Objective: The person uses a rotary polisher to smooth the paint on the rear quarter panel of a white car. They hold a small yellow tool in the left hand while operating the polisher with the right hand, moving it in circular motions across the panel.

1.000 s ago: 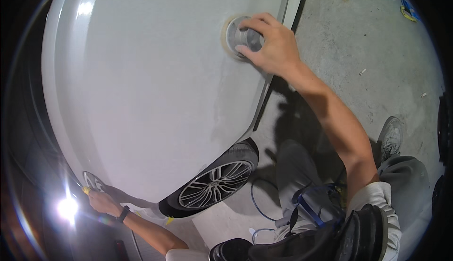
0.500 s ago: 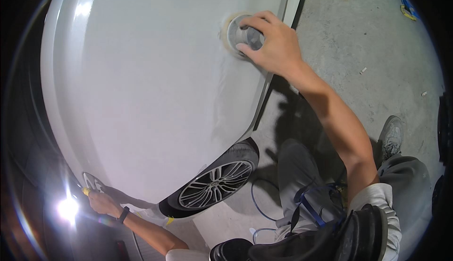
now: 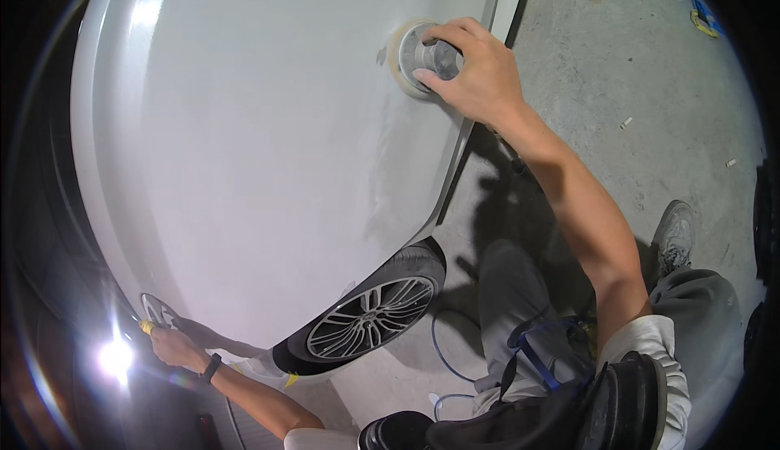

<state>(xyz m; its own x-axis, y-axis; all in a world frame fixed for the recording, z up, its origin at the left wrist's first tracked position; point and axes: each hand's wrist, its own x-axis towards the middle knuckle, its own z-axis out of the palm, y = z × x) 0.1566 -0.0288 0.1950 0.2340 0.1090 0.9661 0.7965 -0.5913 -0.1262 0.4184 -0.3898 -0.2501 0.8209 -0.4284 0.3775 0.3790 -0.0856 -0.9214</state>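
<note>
My right hand (image 3: 485, 76) is closed over the top of a round grey sander (image 3: 414, 60) with a pale disc at its base. The disc rests against the white car panel (image 3: 244, 141), close to its right edge. Just left of the disc, a small dark patch (image 3: 380, 56) shows on the panel. At the lower left, my left hand (image 3: 176, 349) is closed beside the car's edge, next to a shiny oval fitting (image 3: 158, 310). A small yellow piece (image 3: 146, 326) shows at its fingertips; what the hand grips is not clear.
A bright lamp (image 3: 116, 358) glares beside my left hand. Below the panel is a spoked car wheel (image 3: 372, 317). A blue hose (image 3: 436, 344) loops over the concrete floor (image 3: 585, 68) near my legs. A yellow and blue item (image 3: 704, 19) lies at the far right.
My right hand has shifted the sander slightly right along the panel, leaving the dark patch more exposed. My left hand has stayed almost in place.
</note>
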